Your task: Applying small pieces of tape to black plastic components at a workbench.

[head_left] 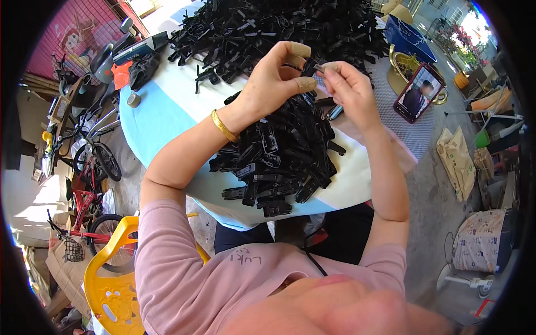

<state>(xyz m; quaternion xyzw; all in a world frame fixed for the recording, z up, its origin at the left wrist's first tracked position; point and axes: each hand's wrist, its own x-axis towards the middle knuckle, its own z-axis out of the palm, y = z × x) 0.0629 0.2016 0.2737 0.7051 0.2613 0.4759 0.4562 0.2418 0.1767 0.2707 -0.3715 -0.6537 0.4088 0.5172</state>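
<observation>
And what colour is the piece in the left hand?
The piece is black; head view.

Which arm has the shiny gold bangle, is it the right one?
No, the gold bangle is around the wrist of the left hand, while the right hand has none.

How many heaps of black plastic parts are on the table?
2: the large black plastic heap on the far side, and the smaller black plastic heap on the near side; others could be hidden.
</observation>
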